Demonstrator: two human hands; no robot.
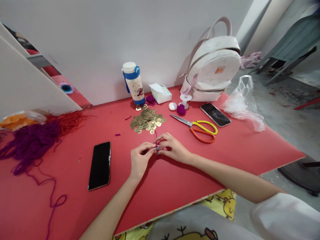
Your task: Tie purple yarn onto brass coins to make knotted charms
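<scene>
My left hand (141,158) and my right hand (175,149) meet over the middle of the red table (190,180). Fingertips of both pinch a bit of purple yarn (157,145), one strand of which sticks up behind them. Whether a coin is also between the fingers is hard to make out. Just beyond my hands lies a heap of brass-coloured coins (147,120), some with holes. To the right rest open-bladed scissors (191,124) with one yellow and one orange handle.
A dark phone (100,166) lies left, another phone (215,114) right. Purple yarn strands (32,140) pile at far left beside red ones. Along the back stand a bottle (133,83), tissue pack (161,94), white spool (185,100) and backpack (212,70). A plastic bag (243,103) is at right.
</scene>
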